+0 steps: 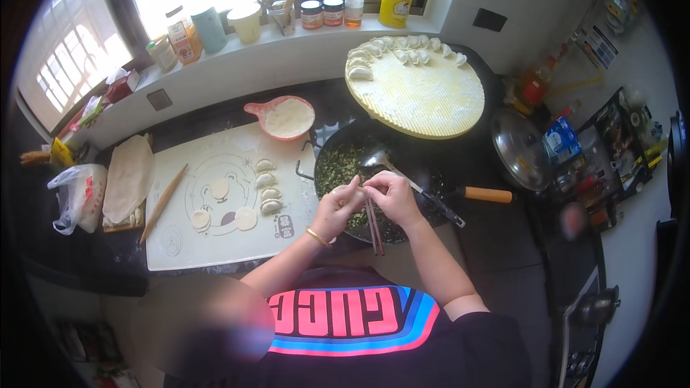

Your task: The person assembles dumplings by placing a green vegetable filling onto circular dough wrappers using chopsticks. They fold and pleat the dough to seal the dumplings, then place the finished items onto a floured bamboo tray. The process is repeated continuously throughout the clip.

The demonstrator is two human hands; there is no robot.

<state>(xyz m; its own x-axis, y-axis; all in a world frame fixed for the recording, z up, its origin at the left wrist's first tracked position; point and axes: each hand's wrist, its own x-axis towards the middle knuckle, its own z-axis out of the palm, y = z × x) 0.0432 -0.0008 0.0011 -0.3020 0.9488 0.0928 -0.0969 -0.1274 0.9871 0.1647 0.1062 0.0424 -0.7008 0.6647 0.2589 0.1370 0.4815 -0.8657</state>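
Observation:
My left hand [339, 210] and my right hand [394, 197] meet over a dark wok [323, 145] of chopped green filling [343, 164]. Their fingertips pinch a pale dumpling [359, 189], mostly hidden by the fingers. Below them, a pair of chopsticks [375, 228] leans out of the wok toward me. A metal spoon [376, 159] rests in the filling, its dark handle slanting right. On the white mat [172, 244] to the left stand several folded dumplings [270, 193] in a column. Three round dough wrappers [246, 218] lie nearby, and a wooden rolling pin [164, 203] sits at the mat's left side.
A round yellow tray [424, 97] at the back holds several dumplings along its far edge. Behind the mat stands a pink bowl of flour [287, 116]. A pan lid [519, 148] is at right; the wok's wooden handle [487, 194] points right. Jars [311, 14] line the windowsill.

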